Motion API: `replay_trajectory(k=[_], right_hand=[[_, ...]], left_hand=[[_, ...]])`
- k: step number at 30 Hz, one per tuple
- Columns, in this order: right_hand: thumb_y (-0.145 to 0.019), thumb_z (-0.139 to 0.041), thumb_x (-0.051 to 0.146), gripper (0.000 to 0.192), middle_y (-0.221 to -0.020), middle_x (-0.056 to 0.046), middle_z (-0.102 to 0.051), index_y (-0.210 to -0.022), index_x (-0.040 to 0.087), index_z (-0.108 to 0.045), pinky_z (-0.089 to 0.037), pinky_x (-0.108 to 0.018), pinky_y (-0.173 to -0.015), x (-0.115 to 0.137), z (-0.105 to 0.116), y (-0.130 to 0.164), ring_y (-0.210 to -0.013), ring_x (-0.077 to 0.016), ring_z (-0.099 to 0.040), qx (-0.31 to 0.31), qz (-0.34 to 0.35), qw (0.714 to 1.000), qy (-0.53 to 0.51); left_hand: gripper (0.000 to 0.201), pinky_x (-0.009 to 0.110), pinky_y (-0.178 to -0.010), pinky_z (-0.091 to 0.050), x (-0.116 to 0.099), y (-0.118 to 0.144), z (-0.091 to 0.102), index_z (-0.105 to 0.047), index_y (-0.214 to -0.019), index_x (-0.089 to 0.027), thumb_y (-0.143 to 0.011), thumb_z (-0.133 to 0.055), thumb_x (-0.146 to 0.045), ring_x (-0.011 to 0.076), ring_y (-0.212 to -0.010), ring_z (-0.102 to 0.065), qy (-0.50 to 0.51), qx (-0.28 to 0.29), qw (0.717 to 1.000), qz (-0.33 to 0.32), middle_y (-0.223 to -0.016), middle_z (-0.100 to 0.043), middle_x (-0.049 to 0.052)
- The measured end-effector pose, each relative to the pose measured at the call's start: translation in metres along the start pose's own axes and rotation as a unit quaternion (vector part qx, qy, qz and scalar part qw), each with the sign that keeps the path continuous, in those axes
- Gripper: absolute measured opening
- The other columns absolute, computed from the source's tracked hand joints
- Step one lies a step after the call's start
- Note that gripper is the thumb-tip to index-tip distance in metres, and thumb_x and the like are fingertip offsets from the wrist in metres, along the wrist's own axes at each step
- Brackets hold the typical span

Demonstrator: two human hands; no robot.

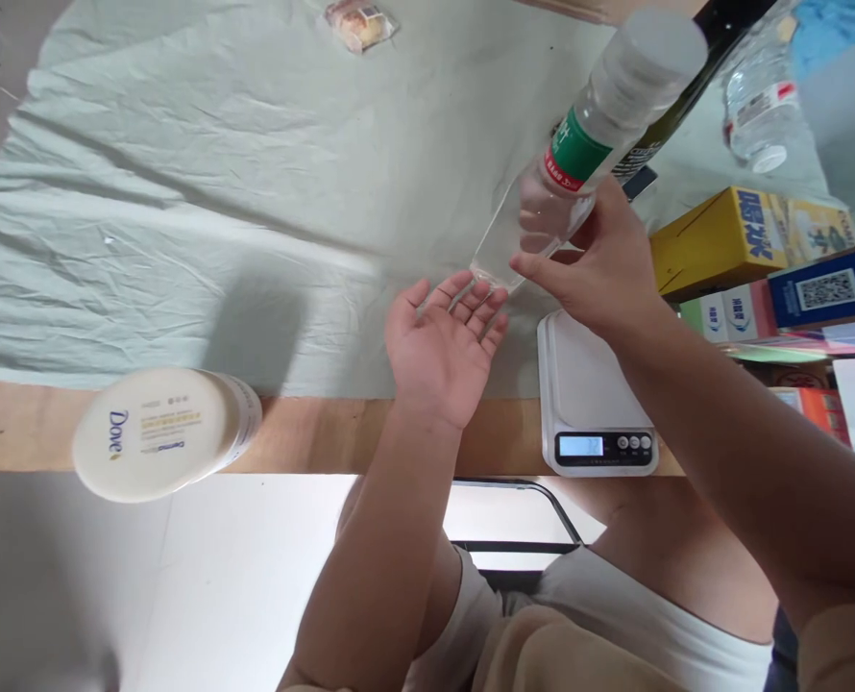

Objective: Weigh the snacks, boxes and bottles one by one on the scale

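My right hand [604, 264] grips a clear plastic water bottle [593, 135] with a green and red label and a white cap. The bottle is tilted, its base down near my left fingertips and its cap pointing up to the right. My left hand [442, 346] is open, palm up, fingers spread, just under the bottle's base and holding nothing. Both hands are above the pale green cloth [183, 192] on the table. A white digital kitchen scale [593, 404] sits right below my right hand, its pan bare.
A white Dove jar [160, 432] stands at the table's front edge on the left. A wrapped snack [361, 23] lies at the far side. Coloured boxes [751, 255] are stacked on the right, with a second clear bottle [759, 96] behind them.
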State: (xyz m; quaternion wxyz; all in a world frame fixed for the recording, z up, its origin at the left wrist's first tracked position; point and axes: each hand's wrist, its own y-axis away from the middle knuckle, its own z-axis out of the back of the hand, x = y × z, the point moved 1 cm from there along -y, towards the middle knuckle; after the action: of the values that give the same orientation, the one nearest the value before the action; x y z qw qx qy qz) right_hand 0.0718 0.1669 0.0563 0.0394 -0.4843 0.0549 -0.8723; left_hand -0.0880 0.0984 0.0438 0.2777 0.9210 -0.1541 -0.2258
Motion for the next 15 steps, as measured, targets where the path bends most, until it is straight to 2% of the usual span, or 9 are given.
replay_trajectory(k=[4, 7, 9, 11, 13, 15], right_hand=[[-0.075, -0.089, 0.043, 0.062, -0.133, -0.004, -0.070, -0.127, 0.037, -0.055, -0.066, -0.046, -0.102, 0.003, 0.034, 0.028, -0.122, -0.0248, -0.074, -0.058, 0.114, 0.988, -0.087], [-0.075, -0.088, 0.062, 0.069, -0.136, -0.003, -0.068, -0.137, 0.050, -0.060, -0.066, -0.052, -0.103, -0.004, 0.069, 0.066, -0.123, -0.0281, -0.074, -0.147, 0.182, 0.970, -0.063], [-0.069, -0.090, 0.067, 0.065, -0.133, -0.004, -0.070, -0.129, 0.051, -0.069, -0.067, -0.056, -0.099, -0.012, 0.086, 0.091, -0.122, -0.0323, -0.075, -0.193, 0.175, 0.964, -0.044], [-0.057, -0.099, 0.062, 0.066, -0.128, -0.006, -0.073, -0.118, 0.047, -0.078, -0.066, -0.061, -0.099, -0.019, 0.095, 0.111, -0.120, -0.0367, -0.075, -0.232, 0.142, 0.962, -0.035], [-0.048, -0.104, 0.053, 0.066, -0.120, -0.008, -0.077, -0.110, 0.042, -0.082, -0.065, -0.063, -0.098, -0.024, 0.097, 0.125, -0.114, -0.0383, -0.076, -0.259, 0.099, 0.960, -0.031], [-0.050, -0.105, 0.044, 0.058, -0.108, -0.009, -0.080, -0.104, 0.037, -0.083, -0.065, -0.063, -0.095, -0.027, 0.095, 0.132, -0.104, -0.0368, -0.079, -0.261, 0.073, 0.962, -0.039]], left_hand=[[0.025, 0.026, -0.075, -0.058, 0.000, 0.002, -0.001, -0.062, -0.091, -0.020, -0.096, -0.050, -0.042, 0.0145, -0.078, -0.069, -0.025, 0.023, 0.999, -0.031, -0.085, -0.065, 0.004], [0.018, 0.026, -0.071, -0.055, 0.004, 0.002, -0.005, -0.061, -0.090, -0.021, -0.092, -0.054, -0.038, 0.0125, -0.069, -0.064, -0.061, 0.050, 0.996, -0.042, -0.081, -0.063, 0.002], [0.017, 0.026, -0.072, -0.054, 0.009, 0.001, -0.009, -0.060, -0.090, -0.022, -0.092, -0.054, -0.037, 0.0130, -0.069, -0.064, -0.088, 0.068, 0.993, -0.040, -0.081, -0.063, 0.002], [0.017, 0.027, -0.072, -0.053, 0.016, 0.002, -0.013, -0.060, -0.091, -0.022, -0.093, -0.053, -0.037, 0.0135, -0.069, -0.064, -0.106, 0.087, 0.990, -0.035, -0.081, -0.063, 0.002], [0.014, 0.026, -0.073, -0.053, 0.025, 0.002, -0.016, -0.061, -0.094, -0.022, -0.091, -0.056, -0.035, 0.0134, -0.070, -0.063, -0.121, 0.115, 0.985, -0.040, -0.080, -0.064, 0.001], [0.015, 0.026, -0.076, -0.052, 0.034, 0.001, -0.017, -0.062, -0.099, -0.023, -0.089, -0.061, -0.034, 0.0136, -0.075, -0.064, -0.156, 0.152, 0.974, -0.063, -0.082, -0.066, 0.000]])
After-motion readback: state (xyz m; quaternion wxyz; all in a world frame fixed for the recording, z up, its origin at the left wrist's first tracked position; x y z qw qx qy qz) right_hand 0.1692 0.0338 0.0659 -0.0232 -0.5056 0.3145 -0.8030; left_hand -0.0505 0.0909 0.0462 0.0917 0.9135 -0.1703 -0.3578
